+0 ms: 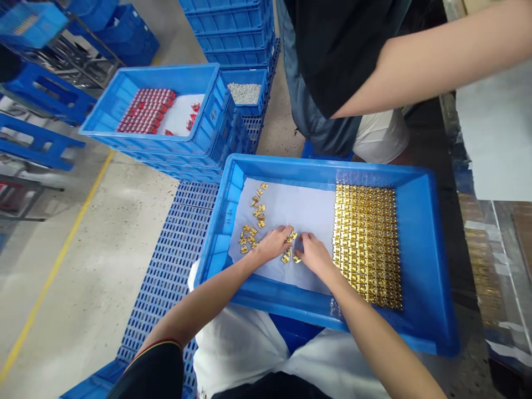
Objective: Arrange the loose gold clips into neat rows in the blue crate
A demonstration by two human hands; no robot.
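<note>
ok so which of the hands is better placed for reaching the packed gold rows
Probably the right hand: it sits nearer the packed gold rows, while the left hand is closer to the scattered gold pieces.

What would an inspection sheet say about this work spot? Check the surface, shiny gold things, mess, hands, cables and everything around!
Surface: white sheet inside a blue bin.
Job's things: rowed gold pieces, packed tightly at the right.
Clutter: loose gold pieces, scattered on the sheet.
Hands: left hand and right hand, close together among loose pieces; exact grip unclear.
Cables: nothing seen.
Surroundings: red pieces in another bin, stacked blue bins, another person's arm.
</note>
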